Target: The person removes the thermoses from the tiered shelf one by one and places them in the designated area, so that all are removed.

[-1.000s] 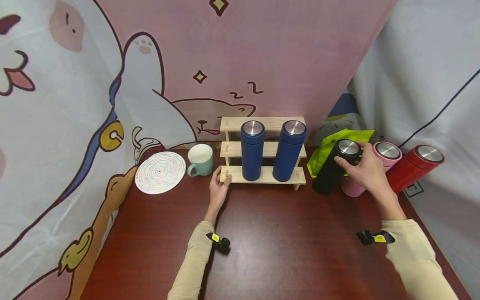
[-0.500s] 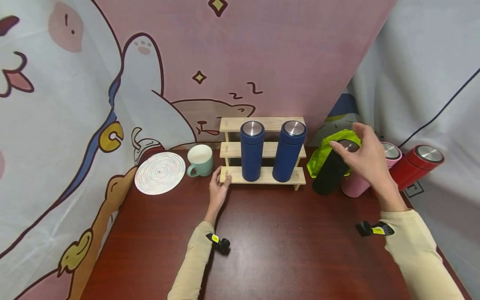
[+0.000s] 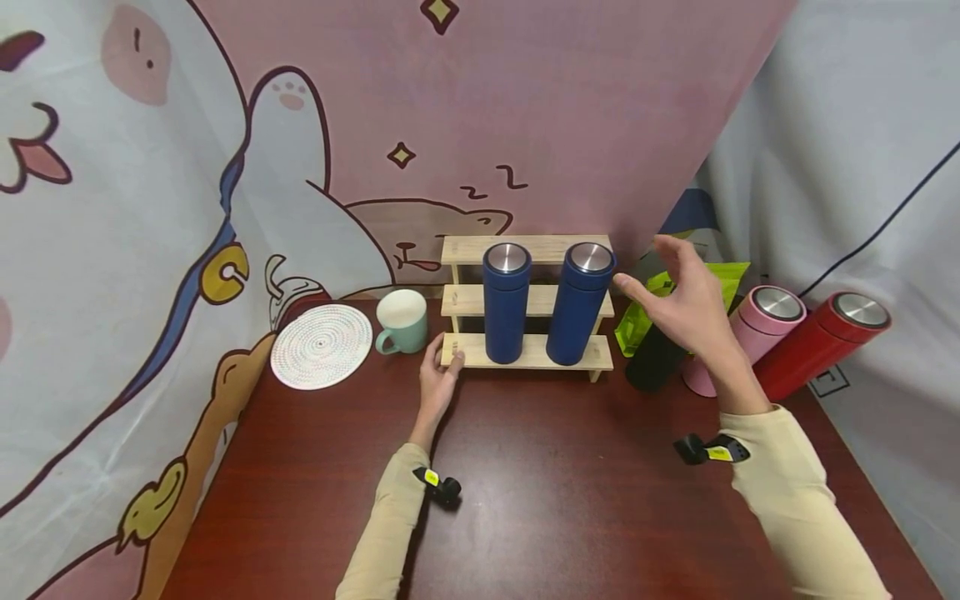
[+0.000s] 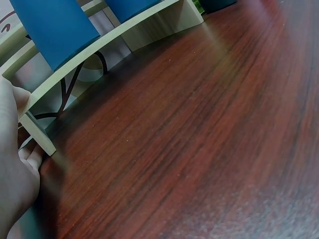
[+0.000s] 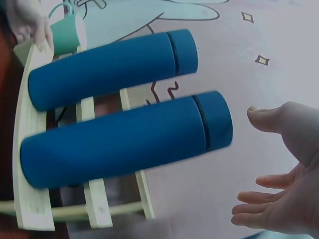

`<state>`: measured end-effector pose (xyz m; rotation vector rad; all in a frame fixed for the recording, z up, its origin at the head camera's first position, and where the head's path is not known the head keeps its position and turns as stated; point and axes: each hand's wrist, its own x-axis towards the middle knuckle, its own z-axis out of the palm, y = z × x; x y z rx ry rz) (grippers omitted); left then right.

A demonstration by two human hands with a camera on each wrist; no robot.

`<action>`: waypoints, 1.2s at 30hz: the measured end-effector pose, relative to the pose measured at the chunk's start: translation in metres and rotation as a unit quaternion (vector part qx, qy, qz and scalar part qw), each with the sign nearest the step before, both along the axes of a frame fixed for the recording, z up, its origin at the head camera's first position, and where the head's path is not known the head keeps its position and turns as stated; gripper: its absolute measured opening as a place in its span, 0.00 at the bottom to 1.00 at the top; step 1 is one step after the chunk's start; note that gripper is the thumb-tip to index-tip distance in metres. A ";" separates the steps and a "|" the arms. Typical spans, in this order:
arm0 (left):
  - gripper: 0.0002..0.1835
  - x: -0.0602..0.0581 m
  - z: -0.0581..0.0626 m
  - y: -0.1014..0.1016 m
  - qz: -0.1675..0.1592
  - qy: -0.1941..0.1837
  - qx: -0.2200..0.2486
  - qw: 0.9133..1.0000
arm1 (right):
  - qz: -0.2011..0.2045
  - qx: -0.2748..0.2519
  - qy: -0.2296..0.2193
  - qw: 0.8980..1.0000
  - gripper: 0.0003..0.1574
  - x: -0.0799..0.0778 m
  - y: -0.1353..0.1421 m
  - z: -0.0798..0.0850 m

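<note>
Currently, the left hand (image 3: pixel 437 379) is pinching the wooden rack (image 3: pixel 535 351) at its left end; the right hand (image 3: pixel 686 304), fingers spread, is hovering beside two blue bottles (image 3: pixel 579 308) standing on it. "Z" letters (image 3: pixel 510 177) are showing on the backdrop (image 3: pixel 600 108).

The left sleeve (image 3: pixel 386 517) and right sleeve (image 3: pixel 795 492) are plain cream, long and creased. The left wrist camera (image 3: pixel 448 489) and right wrist camera (image 3: pixel 691 450) are black, each beside 1 yellow label (image 3: pixel 431 477).

Two bottles (image 3: pixel 506 321) are blue, the shelf (image 3: pixel 536 351) pale wood-toned, the mug (image 3: pixel 409 336) mint, the mat (image 3: pixel 321 347) white with speckled rings.
</note>
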<state>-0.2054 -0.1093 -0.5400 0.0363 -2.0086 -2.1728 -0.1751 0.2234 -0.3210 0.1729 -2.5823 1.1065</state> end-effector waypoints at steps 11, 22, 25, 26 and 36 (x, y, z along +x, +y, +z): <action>0.33 -0.002 -0.002 -0.001 -0.004 -0.002 0.000 1.000 | 0.030 -0.014 -0.015 0.999 0.50 -0.012 -0.031 -0.012; 0.32 -0.001 -0.002 0.000 -0.002 0.002 0.004 1.000 | 0.040 -0.042 -0.029 0.998 0.52 -0.025 -0.045 -0.025; 0.32 0.000 -0.002 0.000 -0.004 -0.001 0.009 1.000 | 0.031 -0.035 -0.029 0.998 0.52 -0.026 -0.046 -0.026; 0.32 0.000 -0.002 0.000 -0.004 -0.002 0.010 1.000 | 0.029 -0.032 -0.030 0.999 0.52 -0.026 -0.046 -0.027; 0.32 -0.001 -0.002 0.000 0.001 -0.001 0.007 1.000 | 0.031 -0.011 -0.015 0.999 0.50 -0.019 -0.041 -0.030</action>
